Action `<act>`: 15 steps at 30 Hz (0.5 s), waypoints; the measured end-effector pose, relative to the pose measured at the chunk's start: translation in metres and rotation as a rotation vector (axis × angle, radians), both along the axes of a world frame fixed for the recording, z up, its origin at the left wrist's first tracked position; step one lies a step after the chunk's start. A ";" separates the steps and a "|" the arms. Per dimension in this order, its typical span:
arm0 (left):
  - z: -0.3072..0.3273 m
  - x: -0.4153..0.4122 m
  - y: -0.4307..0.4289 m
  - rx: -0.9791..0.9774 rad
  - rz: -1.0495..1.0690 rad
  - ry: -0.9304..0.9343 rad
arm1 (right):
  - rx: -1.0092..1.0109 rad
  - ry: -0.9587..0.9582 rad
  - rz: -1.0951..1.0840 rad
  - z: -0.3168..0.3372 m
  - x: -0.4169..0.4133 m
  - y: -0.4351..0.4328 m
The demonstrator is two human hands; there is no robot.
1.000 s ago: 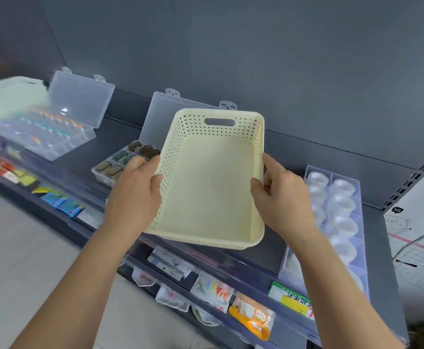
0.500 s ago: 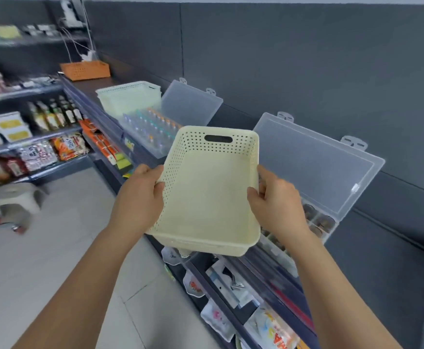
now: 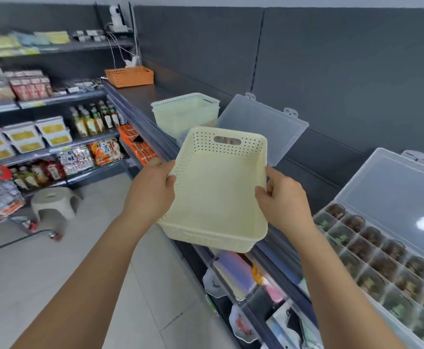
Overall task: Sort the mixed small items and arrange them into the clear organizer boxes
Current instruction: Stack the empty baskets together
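An empty cream perforated basket (image 3: 218, 190) hangs in the air in front of me, tilted up at its far end. My left hand (image 3: 153, 190) grips its left rim and my right hand (image 3: 281, 197) grips its right rim. At the right, on the dark shelf top, a clear organizer box (image 3: 382, 260) lies with its lid up, its compartments full of dark brown and green items. Behind the basket stands a second clear organizer box (image 3: 263, 124), lid raised, its tray hidden by the basket.
A pale green basket (image 3: 183, 112) sits on the shelf top (image 3: 140, 96) beyond the held one, and an orange basket (image 3: 129, 76) stands at the far end. Stocked shelves (image 3: 42, 137) and a grey stool (image 3: 52, 200) fill the left. Packets hang below the shelf edge.
My view has swung left along the shelf, with the basket carried in both hands. The brown-and-green organizer box has slid to the right edge and the aisle shelves have come into view.
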State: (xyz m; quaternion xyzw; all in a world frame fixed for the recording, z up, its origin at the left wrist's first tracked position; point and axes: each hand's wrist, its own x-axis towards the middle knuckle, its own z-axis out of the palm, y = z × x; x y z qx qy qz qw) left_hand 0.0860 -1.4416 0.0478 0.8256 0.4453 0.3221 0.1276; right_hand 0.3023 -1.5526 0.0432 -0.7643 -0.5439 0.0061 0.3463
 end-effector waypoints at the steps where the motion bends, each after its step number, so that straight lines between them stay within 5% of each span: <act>1: 0.001 -0.004 0.013 0.001 0.005 -0.007 | -0.006 -0.001 0.006 0.002 -0.003 0.014; 15: 0.025 0.000 0.228 0.037 0.034 0.038 | 0.055 0.019 0.007 0.028 -0.002 0.224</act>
